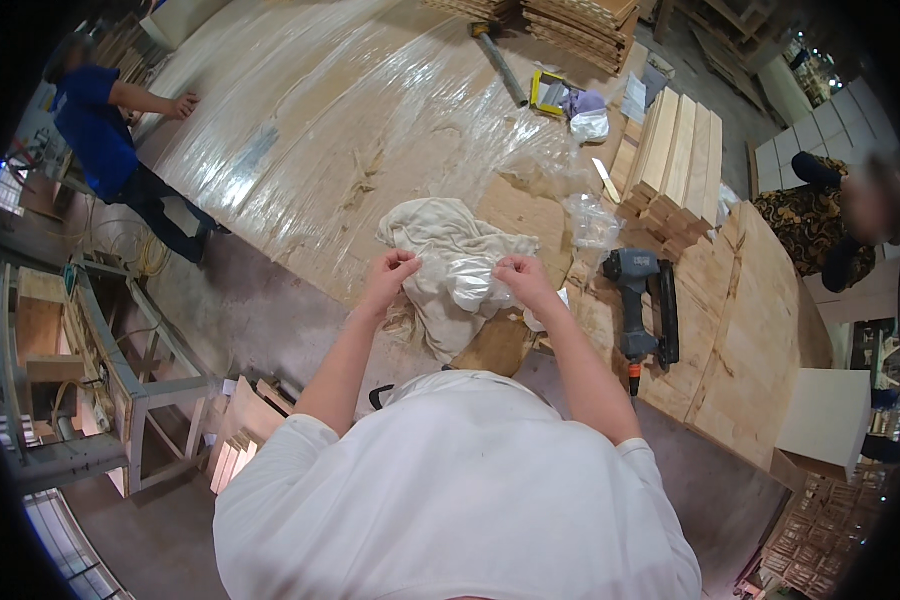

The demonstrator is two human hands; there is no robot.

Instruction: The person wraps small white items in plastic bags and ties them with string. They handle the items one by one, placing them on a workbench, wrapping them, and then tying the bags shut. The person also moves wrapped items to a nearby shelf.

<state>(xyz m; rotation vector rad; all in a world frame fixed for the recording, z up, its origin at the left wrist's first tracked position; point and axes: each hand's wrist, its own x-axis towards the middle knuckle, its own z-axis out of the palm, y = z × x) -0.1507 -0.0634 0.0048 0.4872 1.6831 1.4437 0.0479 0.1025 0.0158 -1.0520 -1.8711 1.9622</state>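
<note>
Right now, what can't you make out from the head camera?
All in the head view:
- Surface under the crumpled cloth: covered by the cloth.
- Whether the left hand or right hand grips the shiny film: fingertips too small.
- Film's exact outline: lost in glare.
- Top wood stack: cut off by the upper edge.

No legible txt, nos. or signs in view; any mkgs on nail gun (633,292) too sm. to read.
</note>
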